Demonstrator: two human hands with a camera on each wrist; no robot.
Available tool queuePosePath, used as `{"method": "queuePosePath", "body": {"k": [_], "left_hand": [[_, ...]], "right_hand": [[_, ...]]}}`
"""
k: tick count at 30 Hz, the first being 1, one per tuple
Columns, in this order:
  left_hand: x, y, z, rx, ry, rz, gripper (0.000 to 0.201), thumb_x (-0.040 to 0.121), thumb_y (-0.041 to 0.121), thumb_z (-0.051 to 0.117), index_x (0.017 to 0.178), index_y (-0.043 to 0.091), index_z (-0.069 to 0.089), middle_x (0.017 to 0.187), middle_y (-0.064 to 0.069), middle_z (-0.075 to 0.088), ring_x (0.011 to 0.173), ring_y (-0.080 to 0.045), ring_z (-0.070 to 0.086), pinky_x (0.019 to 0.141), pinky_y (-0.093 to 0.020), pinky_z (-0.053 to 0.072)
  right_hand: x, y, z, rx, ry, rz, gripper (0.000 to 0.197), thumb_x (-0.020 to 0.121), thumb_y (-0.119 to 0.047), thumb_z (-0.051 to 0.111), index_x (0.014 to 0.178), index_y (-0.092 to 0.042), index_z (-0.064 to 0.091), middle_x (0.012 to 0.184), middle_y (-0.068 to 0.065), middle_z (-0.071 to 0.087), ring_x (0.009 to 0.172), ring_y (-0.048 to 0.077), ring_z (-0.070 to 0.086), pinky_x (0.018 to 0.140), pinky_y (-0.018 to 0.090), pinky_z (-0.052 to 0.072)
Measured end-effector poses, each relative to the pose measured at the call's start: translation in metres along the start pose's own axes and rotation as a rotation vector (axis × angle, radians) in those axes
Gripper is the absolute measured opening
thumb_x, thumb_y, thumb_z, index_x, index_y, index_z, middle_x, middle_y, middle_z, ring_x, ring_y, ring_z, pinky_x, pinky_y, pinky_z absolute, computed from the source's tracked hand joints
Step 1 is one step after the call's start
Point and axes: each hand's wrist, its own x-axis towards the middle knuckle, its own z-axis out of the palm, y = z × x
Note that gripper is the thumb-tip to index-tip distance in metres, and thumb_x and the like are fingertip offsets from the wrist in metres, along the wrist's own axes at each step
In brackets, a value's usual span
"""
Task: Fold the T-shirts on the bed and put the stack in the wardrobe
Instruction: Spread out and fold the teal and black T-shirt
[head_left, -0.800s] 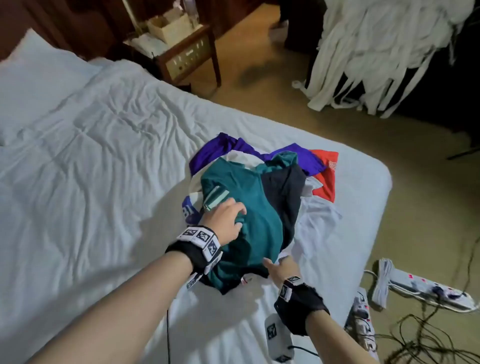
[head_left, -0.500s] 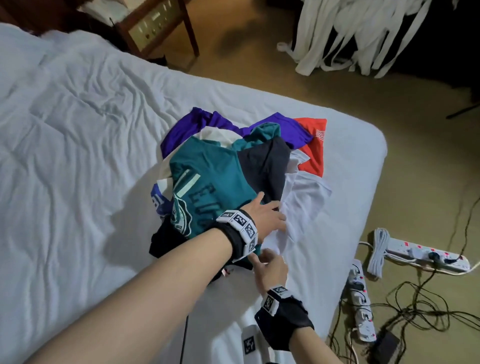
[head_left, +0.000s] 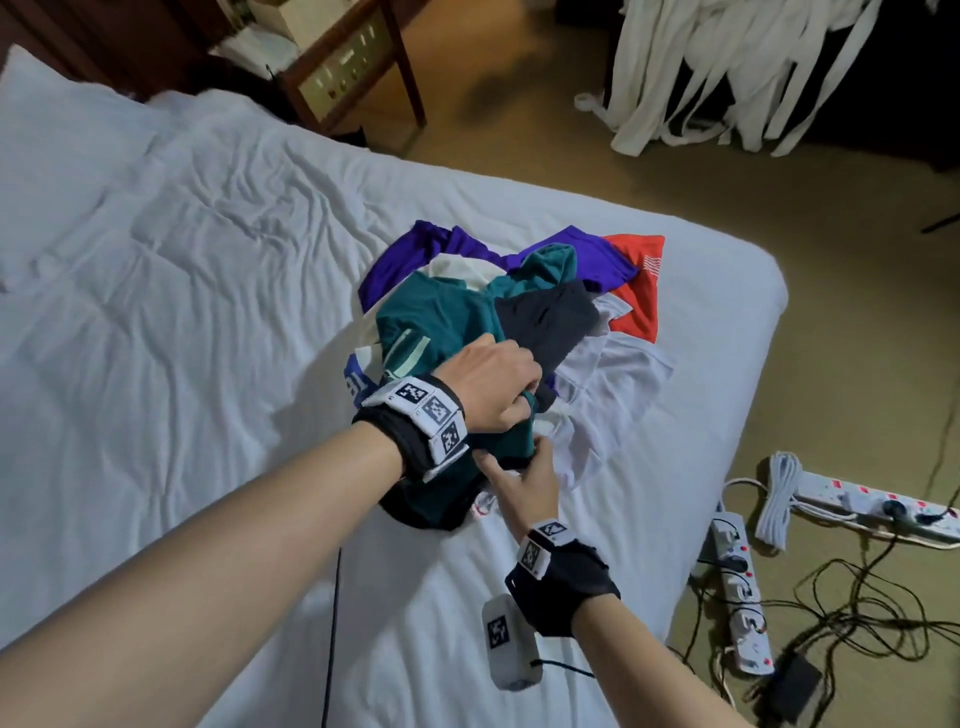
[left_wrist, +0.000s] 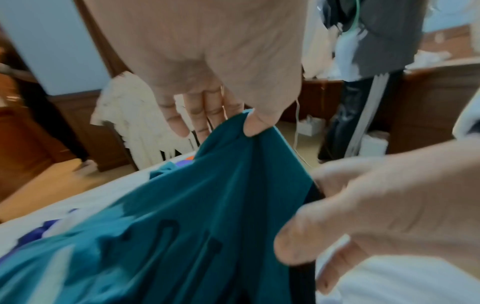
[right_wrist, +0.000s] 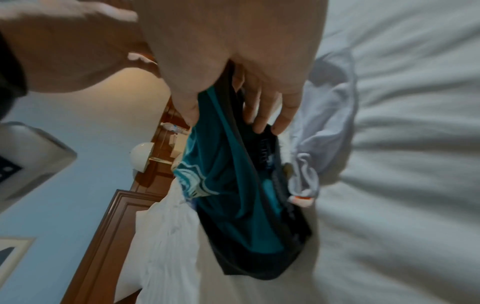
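A heap of T-shirts lies near the right edge of the bed (head_left: 156, 291): a teal shirt (head_left: 441, 327) on top, over a dark grey one (head_left: 545, 322), with purple (head_left: 457, 244), red (head_left: 639, 280) and white (head_left: 608, 395) shirts beneath. My left hand (head_left: 498, 389) pinches a raised fold of the teal shirt (left_wrist: 233, 185) between thumb and fingers. My right hand (head_left: 524, 473) grips the teal shirt's (right_wrist: 226, 164) near hem just below, thumb on one side and fingers on the other.
A bedside table (head_left: 343, 78) stands at the back. White strips of cloth (head_left: 727, 67) hang at the far right. Power strips (head_left: 737, 597) and tangled cables lie on the floor beside the bed. A white device (head_left: 509, 644) dangles below my right wrist.
My left hand has closed on a fold of the teal shirt and lifted it. My right hand has moved up under it and taken hold of the hem.
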Motion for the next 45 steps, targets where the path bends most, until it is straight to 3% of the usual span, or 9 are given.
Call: {"method": "queuePosePath", "body": {"k": [6,15,18,27,31,35,40,43,45], "left_hand": [[-0.113,-0.031,-0.081,-0.227,0.35,-0.195,0.02,0.074,0.027,0.047,0.083,0.014,0.058,0.07,-0.005,0.06,0.065,-0.026,0.05,0.066,-0.033,0.037],[-0.387,-0.044,-0.175,-0.335,0.78,-0.609,0.021,0.073,0.032,0.045,0.077,0.014,0.054,0.066,0.006,0.055,0.061,-0.016,0.051,0.059,-0.025,0.043],[-0.496,-0.035,-0.198,-0.258,0.914,-0.788,0.017,0.075,0.031,0.047,0.077,0.016,0.054,0.064,0.007,0.054,0.062,-0.011,0.05,0.06,-0.024,0.041],[-0.773,0.027,-0.236,-0.178,1.054,-1.326,0.01,0.08,0.023,0.053,0.073,0.018,0.057,0.067,0.0,0.058,0.066,-0.022,0.053,0.064,-0.033,0.039],[-0.841,0.064,-0.247,-0.221,1.098,-1.403,0.008,0.081,0.023,0.055,0.076,0.023,0.061,0.069,0.005,0.06,0.066,-0.014,0.052,0.066,-0.029,0.038],[-0.888,0.097,-0.27,-0.261,1.286,-1.419,0.02,0.072,0.031,0.055,0.081,0.018,0.067,0.077,0.006,0.063,0.078,-0.011,0.055,0.076,-0.027,0.039],[-0.912,0.131,-0.296,-0.629,1.518,-1.325,0.03,0.06,0.025,0.058,0.08,0.003,0.052,0.077,-0.009,0.041,0.078,-0.021,0.038,0.069,-0.034,0.028],[-0.904,0.138,-0.299,-0.888,1.541,-1.302,0.014,0.073,0.015,0.057,0.081,0.003,0.052,0.078,-0.011,0.054,0.086,-0.025,0.051,0.079,-0.034,0.038],[-0.902,0.14,-0.296,-0.904,1.496,-1.297,0.031,0.057,0.017,0.064,0.082,0.003,0.055,0.078,-0.011,0.057,0.086,-0.025,0.053,0.077,-0.033,0.041]], "right_hand": [[-0.031,-0.06,0.05,-0.27,-0.15,-0.052,0.038,0.082,-0.032,0.072,0.109,-0.009,0.061,0.092,0.002,0.065,0.094,0.027,0.064,0.07,0.03,0.042],[-0.168,-0.132,0.146,-0.607,-0.528,-0.11,0.057,0.101,-0.043,0.035,0.14,-0.002,0.043,0.146,0.016,0.043,0.134,0.031,0.039,0.108,0.032,0.028],[-0.215,-0.164,0.177,-0.807,-0.555,-0.25,0.081,0.069,-0.069,0.043,0.13,-0.017,0.056,0.133,0.01,0.059,0.119,0.029,0.056,0.095,0.032,0.045],[-0.387,-0.352,0.246,-0.98,-0.707,-0.962,0.01,0.062,-0.033,0.066,0.062,-0.024,0.069,0.064,0.007,0.062,0.07,0.026,0.066,0.055,0.026,0.046],[-0.448,-0.416,0.267,-0.968,-0.683,-1.289,0.005,0.068,-0.027,0.069,0.069,-0.025,0.073,0.068,0.007,0.064,0.076,0.028,0.066,0.059,0.026,0.044],[-0.502,-0.463,0.278,-0.975,-0.484,-1.469,0.028,0.063,-0.047,0.076,0.088,-0.034,0.074,0.088,0.0,0.067,0.094,0.026,0.062,0.087,0.037,0.039],[-0.538,-0.496,0.298,-0.528,-0.83,-1.34,0.01,0.079,-0.017,0.074,0.085,-0.025,0.073,0.087,0.0,0.07,0.095,0.022,0.066,0.079,0.024,0.046],[-0.544,-0.497,0.315,-0.338,-0.907,-1.171,0.015,0.079,-0.009,0.07,0.079,-0.024,0.072,0.087,0.002,0.073,0.089,0.024,0.069,0.084,0.037,0.056],[-0.544,-0.497,0.322,-0.31,-0.882,-1.134,0.009,0.079,-0.016,0.073,0.088,-0.018,0.075,0.088,0.005,0.073,0.086,0.024,0.069,0.082,0.034,0.055]]}}
